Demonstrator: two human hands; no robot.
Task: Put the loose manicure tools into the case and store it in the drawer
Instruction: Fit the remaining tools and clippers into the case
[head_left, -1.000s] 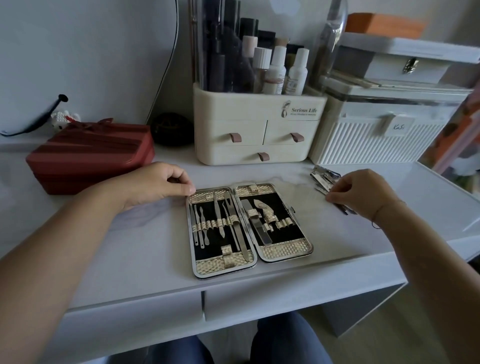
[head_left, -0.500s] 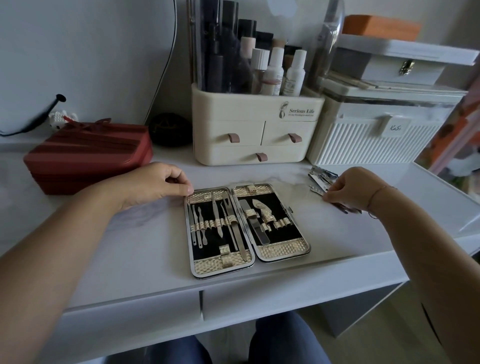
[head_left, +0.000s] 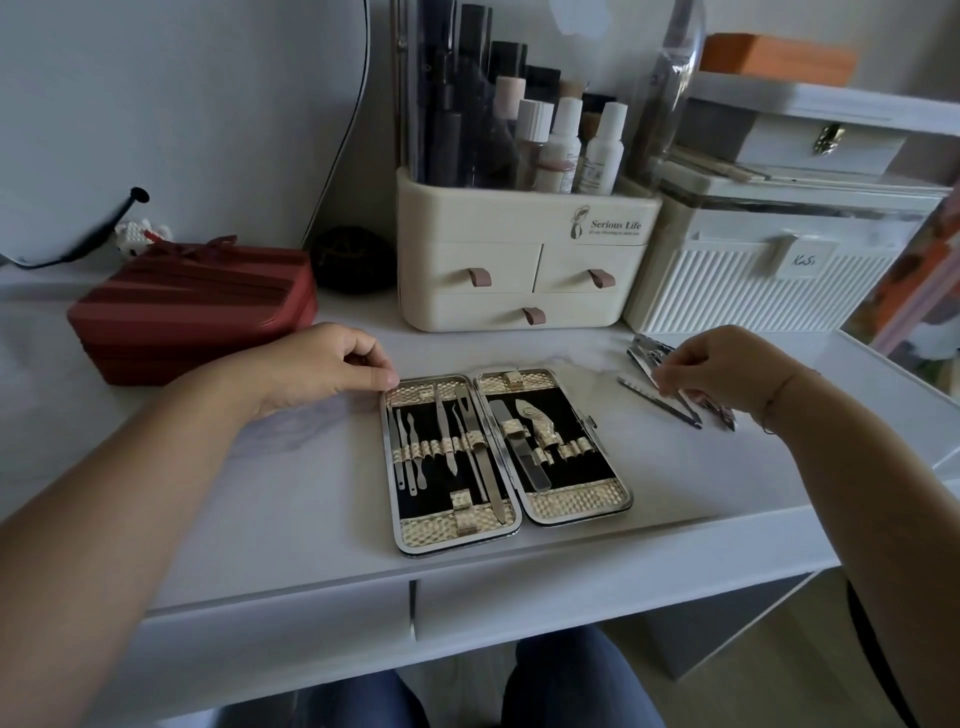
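The manicure case (head_left: 506, 525) lies open and flat on the white desk, gold-trimmed, with several metal tools strapped into its black lining. My left hand (head_left: 317, 364) rests on the desk at the case's far left corner, fingers curled, thumb tip against the rim. To the right of the case lie the loose tools: a nail clipper (head_left: 644, 351) and thin metal pieces (head_left: 675, 410). My right hand (head_left: 722, 366) hovers over them, its fingertips pinching one of the thin pieces. The desk's two drawer fronts (head_left: 270, 623) below the front edge are closed.
A red striped box (head_left: 192, 306) stands at the left. Behind the case are a cream cosmetics organiser (head_left: 519, 270) with small drawers and bottles, and a white ribbed box (head_left: 753, 286). A mirror edge (head_left: 904, 312) borders the right. My knees show under the desk.
My right hand has lifted slightly off the loose tools and its fingertips have closed on one thin piece. My left hand and the case have stayed in place.
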